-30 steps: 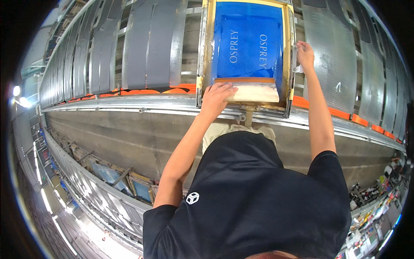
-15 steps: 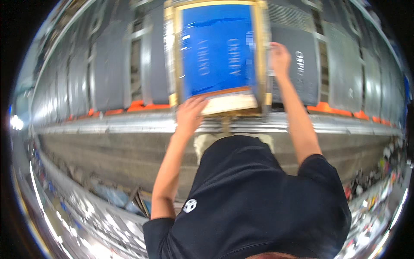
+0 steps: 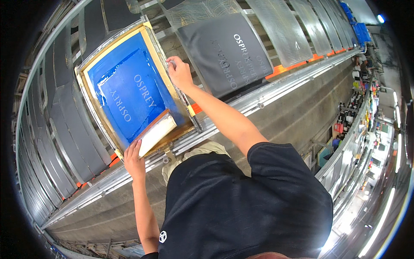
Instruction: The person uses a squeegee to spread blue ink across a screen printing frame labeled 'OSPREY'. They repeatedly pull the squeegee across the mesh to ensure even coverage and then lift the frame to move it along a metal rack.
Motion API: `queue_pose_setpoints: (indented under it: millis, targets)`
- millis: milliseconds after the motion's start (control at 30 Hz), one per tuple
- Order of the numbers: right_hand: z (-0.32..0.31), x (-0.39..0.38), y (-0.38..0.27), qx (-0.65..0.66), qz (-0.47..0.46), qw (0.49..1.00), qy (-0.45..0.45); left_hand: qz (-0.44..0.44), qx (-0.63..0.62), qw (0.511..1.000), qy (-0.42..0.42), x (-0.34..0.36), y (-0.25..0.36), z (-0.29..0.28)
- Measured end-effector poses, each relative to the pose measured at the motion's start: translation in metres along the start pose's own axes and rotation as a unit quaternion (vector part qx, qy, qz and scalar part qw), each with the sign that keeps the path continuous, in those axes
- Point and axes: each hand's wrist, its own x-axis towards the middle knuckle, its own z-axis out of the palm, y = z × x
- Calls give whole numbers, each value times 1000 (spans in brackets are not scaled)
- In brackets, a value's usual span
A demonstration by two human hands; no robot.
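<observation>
A screen printing frame point(image 3: 87, 80) with yellow-taped edges and a blue mesh lies tilted in front of me, over the row of panels. Pale lettering shows through the blue. Across its near end rests a squeegee point(image 3: 157, 134) with a whitish face and a brown edge. My left hand point(image 3: 134, 163) is closed round the frame's near left corner, its fingertips against the squeegee's left end. My right hand point(image 3: 180, 74) grips the frame's right side, fingers curled at the rail. To the right of the frame lies a dark grey panel point(image 3: 254, 56) printed with light lettering.
A metal rail point(image 3: 276, 99) runs along the table's near edge, with orange strips point(image 3: 280, 70) beside it. More grey panels point(image 3: 71, 129) lie to the left and clear sheets point(image 3: 280, 34) to the right. Shelves with assorted items point(image 3: 349, 112) stand at the far right.
My view has turned, so the table now runs diagonally. The frame appears further left relative to the lettered panel, which now shows more fully. Both hands stay at the frame.
</observation>
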Motion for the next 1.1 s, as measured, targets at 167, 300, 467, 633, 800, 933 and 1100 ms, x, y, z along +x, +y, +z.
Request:
queue_pose_setpoints:
  millis: [167,300,467,633,800,933,1100]
  targets:
    - [10,-2,7,-35,8,999,5,-8,-13,1000,9,-6,-6,-5]
    - [18,0,19,-85,8,996,-3,25,-7,999,31,-19,-6,-7]
    - [12,6,35,-104,-33,994,11,33,-14,999,-2,-50,3,-3]
    - [7,10,36,-135,-32,990,-23,47,43,998,20,-52,-2,15]
    - [5,11,35,-156,1,986,-62,64,68,992,82,21,-25,24]
    - [-11,14,17,-230,-72,966,-94,70,70,991,92,121,-52,15]
    - [-9,49,-56,-371,-318,861,-141,-22,18,999,-31,232,-87,-23]
